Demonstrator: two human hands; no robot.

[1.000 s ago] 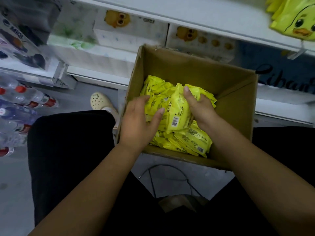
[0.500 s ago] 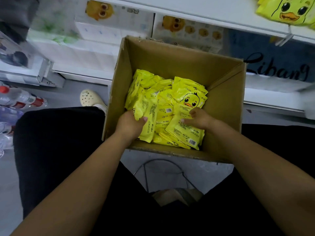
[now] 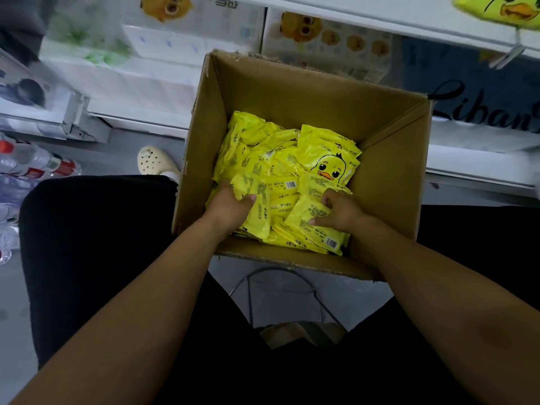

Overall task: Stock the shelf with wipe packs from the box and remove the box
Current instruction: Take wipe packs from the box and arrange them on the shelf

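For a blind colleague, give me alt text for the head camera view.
Inside an open cardboard box of yellow wipe packs, the left hand grips one pack and the right hand holds another pack. Shop shelves stand behind.

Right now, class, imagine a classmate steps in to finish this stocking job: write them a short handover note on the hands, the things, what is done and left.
Left hand: grips the near-left pack in the box.
Right hand: grips the near-right pack.
Things: box in front of the shelf, loose yellow wipe packs heaped in its bottom.
Done: nothing I can confirm from here.
Left: lift packs to the shelf until none remain, then take the box away.
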